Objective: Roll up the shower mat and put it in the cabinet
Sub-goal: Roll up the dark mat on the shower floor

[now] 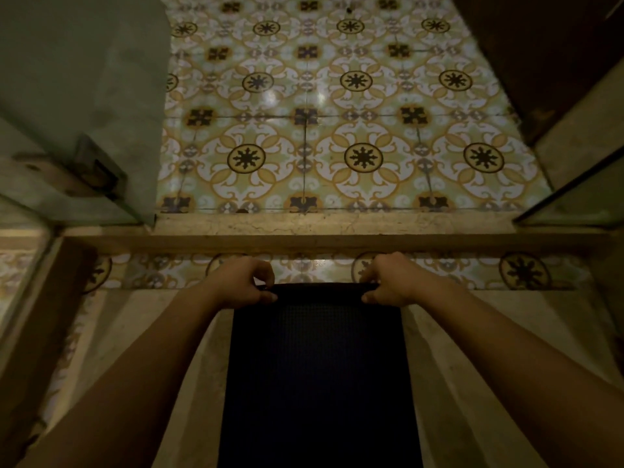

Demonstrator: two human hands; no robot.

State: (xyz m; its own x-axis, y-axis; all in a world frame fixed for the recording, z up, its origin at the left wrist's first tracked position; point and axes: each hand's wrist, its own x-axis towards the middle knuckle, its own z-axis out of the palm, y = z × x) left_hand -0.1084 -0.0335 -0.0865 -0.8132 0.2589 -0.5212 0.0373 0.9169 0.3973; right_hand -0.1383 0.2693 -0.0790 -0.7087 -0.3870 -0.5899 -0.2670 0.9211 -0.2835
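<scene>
mat: a dark shower mat (317,373) with a fine dotted texture lies flat on the pale floor in the lower middle of the frame, running from the bottom edge up to the hands.
far edge of the mat: it sits a little below the centre of the frame, slightly lifted and curled over between the two hands; no full roll is made yet.
left hand (248,285): it pinches the left corner of the far edge, fingers bent on top and thumb under the edge.
right hand (388,282): it pinches the right corner of the same edge in the same way, closed on the mat.
arms: both bare forearms reach in from the lower corners of the frame, one on each side of the mat.
step: a stone threshold (320,231) crosses the frame just above the hands.
floor behind: patterned tiles (337,113) in yellow, white and black fill the upper middle.
sides: a greenish wall (77,62) is in the upper left, a dark panel (547,45) in the upper right.
light: the place is dim, small details are hard to see.
</scene>
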